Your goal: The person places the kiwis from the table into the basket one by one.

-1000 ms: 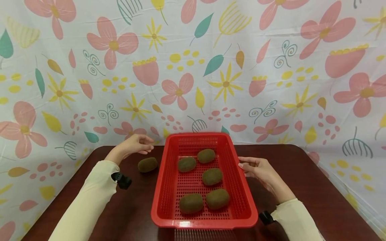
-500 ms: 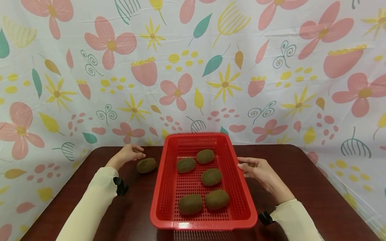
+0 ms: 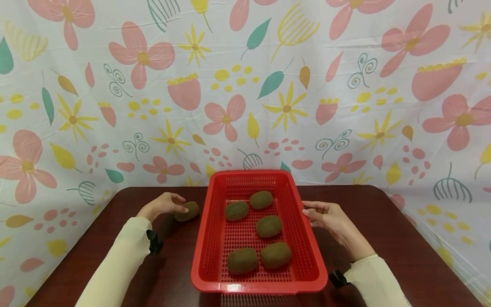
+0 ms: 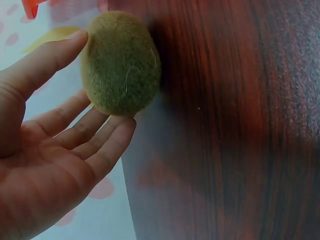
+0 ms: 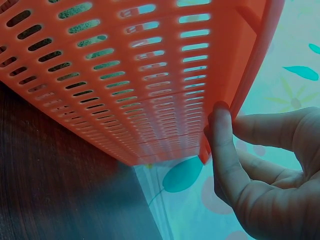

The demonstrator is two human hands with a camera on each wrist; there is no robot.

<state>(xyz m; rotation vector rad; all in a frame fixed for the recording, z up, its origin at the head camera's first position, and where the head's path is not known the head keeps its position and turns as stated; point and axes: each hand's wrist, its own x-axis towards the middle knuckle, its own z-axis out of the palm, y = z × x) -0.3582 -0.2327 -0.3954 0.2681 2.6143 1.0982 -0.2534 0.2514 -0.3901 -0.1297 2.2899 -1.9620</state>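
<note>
A brown, fuzzy kiwi (image 3: 192, 209) lies on the table, left of a red plastic basket (image 3: 258, 286). My left hand (image 3: 163, 204) is at this kiwi, its thumb touching one side and its fingers reaching around the far end. The left wrist view shows the kiwi (image 4: 122, 65) between extended thumb and fingers, a gap separating it from the palm. On the basket's right side, my right hand (image 3: 331, 219) pinches the rim. In the right wrist view, the thumb and fingers of that hand (image 5: 270, 175) meet at the rim edge of the basket (image 5: 165, 95).
Several kiwis (image 3: 269, 226) lie spread over the basket's slotted floor. The dark wooden table (image 3: 172, 273) ends at a flower-printed cloth (image 3: 245, 106) hanging behind. The basket's far end is close to this cloth.
My left hand has moved down and slightly left, from above the loose kiwi to contact with it. The right hand keeps its hold on the rim; the basket stays in place.
</note>
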